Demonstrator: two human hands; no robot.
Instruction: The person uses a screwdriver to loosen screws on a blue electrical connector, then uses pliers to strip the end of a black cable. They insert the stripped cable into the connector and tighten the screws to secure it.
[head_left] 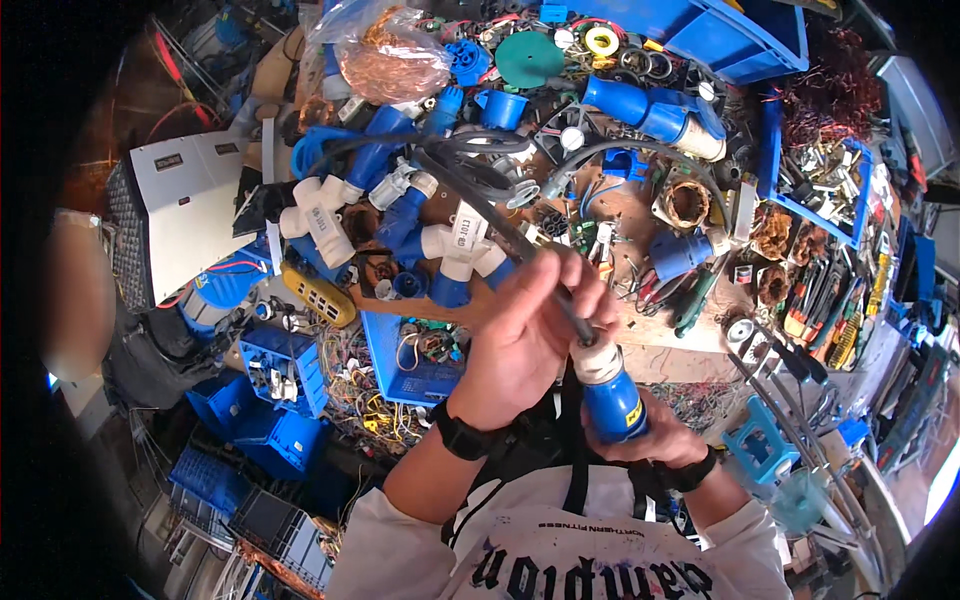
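Observation:
A blue industrial plug (612, 402) with a whitish collar is held upright close to my body. My right hand (664, 432) wraps round its blue lower part from the right. A thick black cable (490, 212) leaves the collar and runs up and left to a loose coil over the table. My left hand (525, 335) is closed round this cable just above the collar, fingers curled over it. Beyond my left hand lies a white and blue multi-way connector (462, 240), with a similar white one (322, 218) farther left.
The wooden tabletop (655, 335) bears blue plugs, wires and metal bits. A blue tray of metal parts (820, 185) stands at the right, beside pliers and screwdrivers (835, 300). Blue bins (285, 368) sit lower left. A bag of copper wire (392, 62) lies at the back.

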